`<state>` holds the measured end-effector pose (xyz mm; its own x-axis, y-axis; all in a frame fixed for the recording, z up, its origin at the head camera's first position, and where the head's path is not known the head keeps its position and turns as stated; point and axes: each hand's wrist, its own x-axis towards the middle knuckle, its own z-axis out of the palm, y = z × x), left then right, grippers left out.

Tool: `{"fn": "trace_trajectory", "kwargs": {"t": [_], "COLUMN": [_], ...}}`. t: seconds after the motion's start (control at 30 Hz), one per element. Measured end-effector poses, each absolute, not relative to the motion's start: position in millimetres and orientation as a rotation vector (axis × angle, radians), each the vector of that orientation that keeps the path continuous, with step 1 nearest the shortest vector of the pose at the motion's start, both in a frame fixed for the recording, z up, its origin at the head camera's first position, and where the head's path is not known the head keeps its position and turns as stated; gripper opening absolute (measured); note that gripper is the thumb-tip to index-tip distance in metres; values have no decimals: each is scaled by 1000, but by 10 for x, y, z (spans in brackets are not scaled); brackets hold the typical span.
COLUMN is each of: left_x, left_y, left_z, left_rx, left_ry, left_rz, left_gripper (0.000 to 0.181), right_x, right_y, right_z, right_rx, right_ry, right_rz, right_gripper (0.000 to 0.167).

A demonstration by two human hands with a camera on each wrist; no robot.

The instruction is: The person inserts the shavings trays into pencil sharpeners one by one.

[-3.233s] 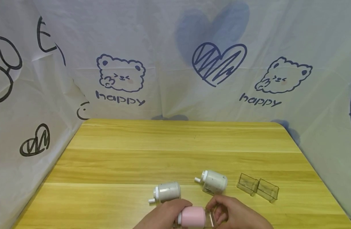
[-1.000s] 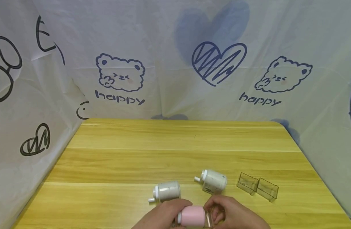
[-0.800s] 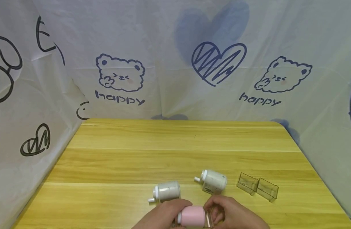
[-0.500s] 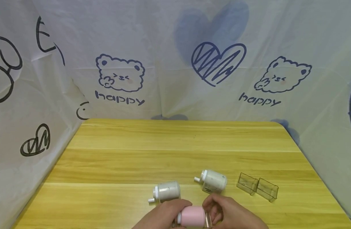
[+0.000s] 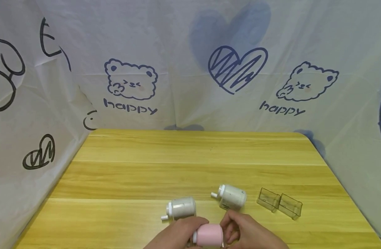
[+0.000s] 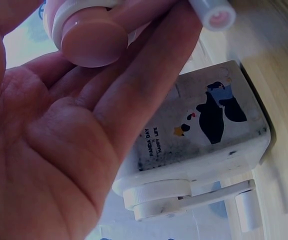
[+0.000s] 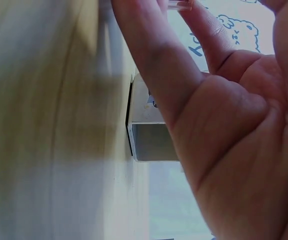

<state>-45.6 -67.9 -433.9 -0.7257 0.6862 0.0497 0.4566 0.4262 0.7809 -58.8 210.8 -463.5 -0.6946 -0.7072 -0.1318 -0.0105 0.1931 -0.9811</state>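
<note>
Gripped the pink sharpener (image 5: 210, 235) in the left hand (image 5: 178, 231), low in the head view, close to the bottom edge. Could not tell whether resting on the worktop (image 5: 193, 162) or lifted clear of it. Pinched a clear tray (image 7: 180, 5) in the right hand (image 5: 246, 230) at the right end of the pink body, with fingers curled and only a thin edge of plastic showing.

Saw the crank side up close in the left wrist view: a round pink hub (image 6: 94, 37) set in a white ring, with an arm leading out to a pale handle (image 6: 215, 16).

Found one white sharpener (image 5: 183, 206) just beyond the left hand, partly covered by it, with crank to the left. Found a second white sharpener (image 5: 233, 197) farther right, just beyond the right hand's fingers, also with crank to the left. Read "PANDA DAY" and "HAPPY LIFE" beside a cartoon print (image 6: 216, 110) in the left wrist view.

Noticed two more clear trays (image 5: 290, 206) lying end to end on the right of the worktop, well apart from the left hand. Saw white cloth (image 5: 184, 41) behind, drawn with bears, hearts and "happy".
</note>
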Motion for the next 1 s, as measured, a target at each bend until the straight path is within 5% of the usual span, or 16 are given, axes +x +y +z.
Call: {"fn": "trace_trajectory", "kwargs": {"t": [1.0], "left_x": [-452], "left_y": [-664], "left_z": [-4324], "left_rx": [963], "left_ry": [2382], "left_rz": [1199], "left_gripper": [30], "right_x": [-570], "right_y": [2075], "right_z": [-4622], "right_rx": [-725], "right_ry": [1864], "right_rz": [-1586], "right_gripper": [41]}}
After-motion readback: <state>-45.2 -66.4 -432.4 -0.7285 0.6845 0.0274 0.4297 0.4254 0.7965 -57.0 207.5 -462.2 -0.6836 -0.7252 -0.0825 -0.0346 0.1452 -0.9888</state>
